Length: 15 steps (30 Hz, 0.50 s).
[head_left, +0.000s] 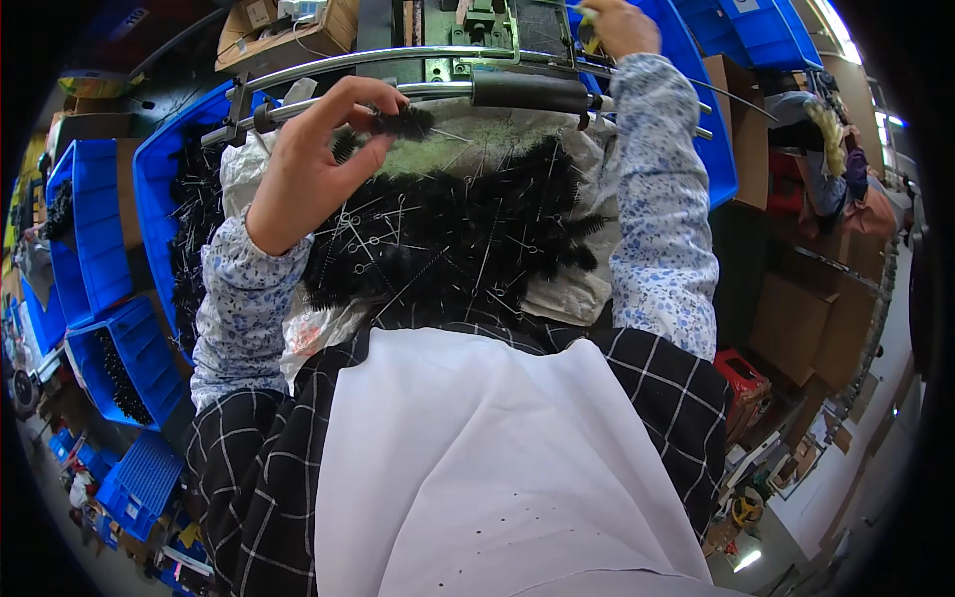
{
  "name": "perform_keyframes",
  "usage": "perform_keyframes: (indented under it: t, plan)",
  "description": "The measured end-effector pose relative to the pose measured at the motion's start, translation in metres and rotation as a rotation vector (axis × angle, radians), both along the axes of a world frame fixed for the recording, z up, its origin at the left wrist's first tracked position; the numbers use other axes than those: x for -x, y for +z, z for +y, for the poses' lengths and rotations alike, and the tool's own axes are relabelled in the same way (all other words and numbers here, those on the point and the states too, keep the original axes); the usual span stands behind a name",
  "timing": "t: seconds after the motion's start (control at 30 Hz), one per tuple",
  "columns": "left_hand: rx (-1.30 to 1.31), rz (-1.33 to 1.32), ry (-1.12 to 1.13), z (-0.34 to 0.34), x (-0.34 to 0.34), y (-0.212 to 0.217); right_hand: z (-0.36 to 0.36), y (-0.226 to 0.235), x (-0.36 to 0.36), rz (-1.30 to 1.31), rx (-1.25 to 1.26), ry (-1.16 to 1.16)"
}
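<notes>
My left hand (318, 159) is raised over a heap of small black bristle brushes with wire handles (458, 239), and its fingertips pinch one black brush (403, 122). The heap lies on a pale cloth or bag (557, 289) in front of me. My right hand (622, 25) reaches far forward to the machine at the top edge and holds a small pale-tipped piece there; what it is I cannot tell. Both forearms wear blue flowered sleeves. A white apron (477, 458) over checked black cloth fills the lower view.
A metal rail with a black grip (527, 92) crosses above the heap. Blue plastic bins (99, 229) with more black brushes stand at the left, and other blue bins (756, 30) at the top right. Cardboard boxes (806, 318) and another seated person (836, 149) are on the right.
</notes>
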<state>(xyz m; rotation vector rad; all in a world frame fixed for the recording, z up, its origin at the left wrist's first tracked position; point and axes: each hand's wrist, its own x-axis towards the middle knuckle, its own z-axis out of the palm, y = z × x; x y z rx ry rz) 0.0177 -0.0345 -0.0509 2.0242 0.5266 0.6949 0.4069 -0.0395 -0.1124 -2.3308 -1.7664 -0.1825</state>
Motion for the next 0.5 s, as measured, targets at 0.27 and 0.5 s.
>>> perform_keyframes:
  t: [0.27,0.5]
  plan:
    - [0.04,-0.001,0.038,-0.005,-0.028,-0.021,-0.064,0.063,0.105,0.623,0.235,0.24]
    - [0.096,0.162,0.076,0.0,-0.013,-0.021,-0.065,0.047,0.166,0.54,0.112,0.352]
